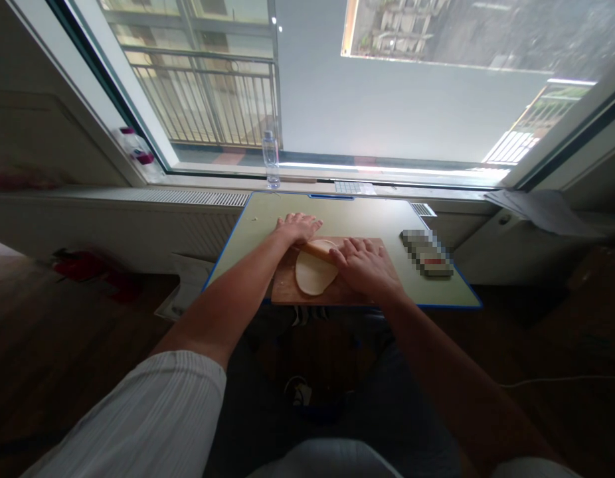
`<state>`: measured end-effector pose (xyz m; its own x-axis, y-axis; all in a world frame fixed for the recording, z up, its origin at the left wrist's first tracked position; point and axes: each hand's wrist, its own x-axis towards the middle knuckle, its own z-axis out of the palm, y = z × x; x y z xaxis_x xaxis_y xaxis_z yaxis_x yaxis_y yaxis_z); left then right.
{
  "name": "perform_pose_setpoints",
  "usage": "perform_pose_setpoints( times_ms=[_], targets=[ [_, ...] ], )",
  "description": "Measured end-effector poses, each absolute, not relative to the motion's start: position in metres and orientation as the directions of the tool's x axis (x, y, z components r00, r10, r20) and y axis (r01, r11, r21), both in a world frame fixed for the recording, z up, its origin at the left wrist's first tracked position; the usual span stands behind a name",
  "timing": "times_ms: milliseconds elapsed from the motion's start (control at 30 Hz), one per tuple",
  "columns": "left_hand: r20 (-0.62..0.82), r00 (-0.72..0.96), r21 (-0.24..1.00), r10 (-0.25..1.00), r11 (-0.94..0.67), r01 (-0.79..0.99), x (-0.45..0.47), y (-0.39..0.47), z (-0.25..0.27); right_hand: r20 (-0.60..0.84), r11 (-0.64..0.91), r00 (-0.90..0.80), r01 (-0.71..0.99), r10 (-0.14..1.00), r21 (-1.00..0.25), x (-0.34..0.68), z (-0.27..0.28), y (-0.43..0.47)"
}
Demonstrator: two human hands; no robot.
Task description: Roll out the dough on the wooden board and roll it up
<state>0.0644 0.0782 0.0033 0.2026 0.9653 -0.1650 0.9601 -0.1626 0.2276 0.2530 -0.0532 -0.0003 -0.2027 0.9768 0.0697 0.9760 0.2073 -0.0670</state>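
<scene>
A wooden rolling pin (318, 251) lies slantwise across a flat, pale, rounded sheet of dough (313, 273). Beneath the dough is a brown wooden board (287, 289) on a small light-green table (252, 232). My left hand (298, 228) rests over the pin's left end, its fingers stretched out toward the window. Over the other end lies my right hand (364, 264), palm down with the fingers extended and spread. Both palms cover the pin's ends, so only its middle shows. Neither hand has its fingers wrapped round the pin.
On the table's right side is a blurred-out boxy object (427, 253). A clear plastic bottle (270, 159) stands on the window sill, and another bottle (137, 146) is in the left corner. Papers (541, 209) lie at the right. A radiator (208, 229) runs behind the table.
</scene>
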Motion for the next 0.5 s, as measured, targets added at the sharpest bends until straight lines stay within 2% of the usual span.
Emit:
perform_pose_setpoints(
  times_ms=[133,333,500],
  targets=[
    [-0.153,0.196,0.184,0.969,-0.167,0.969,0.062,0.069,0.002,0.056,0.163,-0.158,0.981,0.986,-0.101,0.247,-0.003,-0.062],
    [-0.119,0.211,0.158,0.97,-0.192,0.969,0.051,0.052,-0.003,0.111,0.131,-0.116,0.983,0.987,-0.13,0.239,-0.011,-0.072],
    [-0.074,0.21,0.161,0.975,-0.196,0.967,0.045,0.039,-0.006,0.152,0.155,-0.135,0.98,0.979,-0.128,0.235,-0.014,-0.08]
  ],
)
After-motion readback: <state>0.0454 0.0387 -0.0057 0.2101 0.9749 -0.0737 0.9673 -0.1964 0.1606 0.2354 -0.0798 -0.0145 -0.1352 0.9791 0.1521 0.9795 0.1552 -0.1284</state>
